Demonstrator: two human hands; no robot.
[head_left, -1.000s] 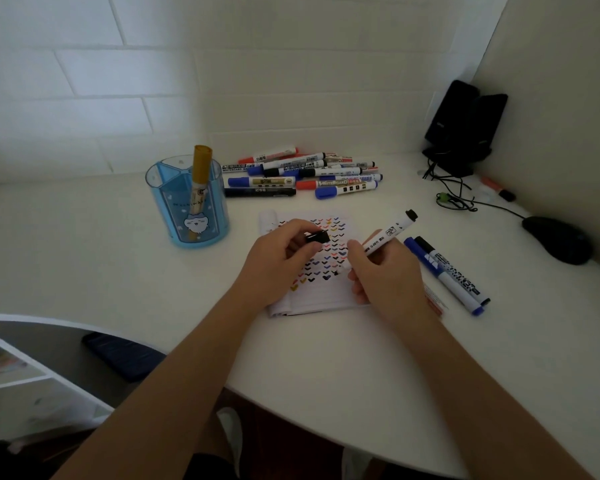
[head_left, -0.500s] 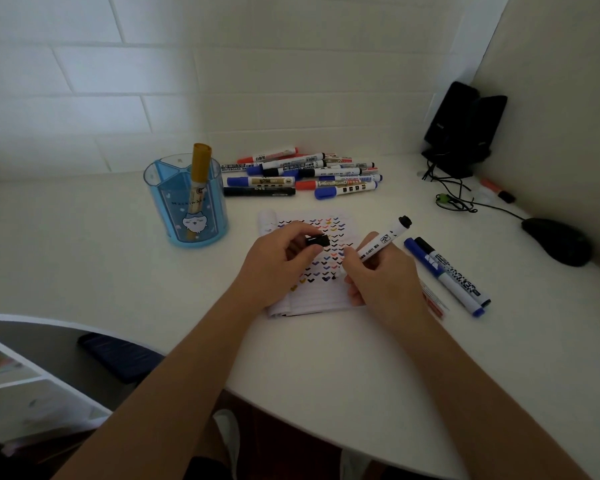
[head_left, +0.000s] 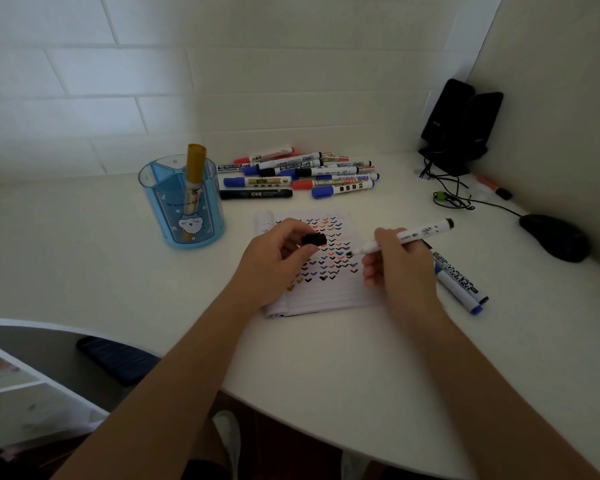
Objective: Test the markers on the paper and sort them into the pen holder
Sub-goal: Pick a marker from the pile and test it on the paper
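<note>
White desk [head_left: 84,258], tiled wall [head_left: 84,81] behind markers [head_left: 302,174] (dim corner).

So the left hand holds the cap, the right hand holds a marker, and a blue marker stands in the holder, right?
Not quite. The holder has a yellow marker standing in it, not a blue one; the head view shows it. The left hand does hold the cap, and the right hand holds the open marker.

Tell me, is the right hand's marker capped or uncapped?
Uncapped: the marker shows a bare dark tip over the paper, and the left hand pinches the black cap apart from it.
</note>
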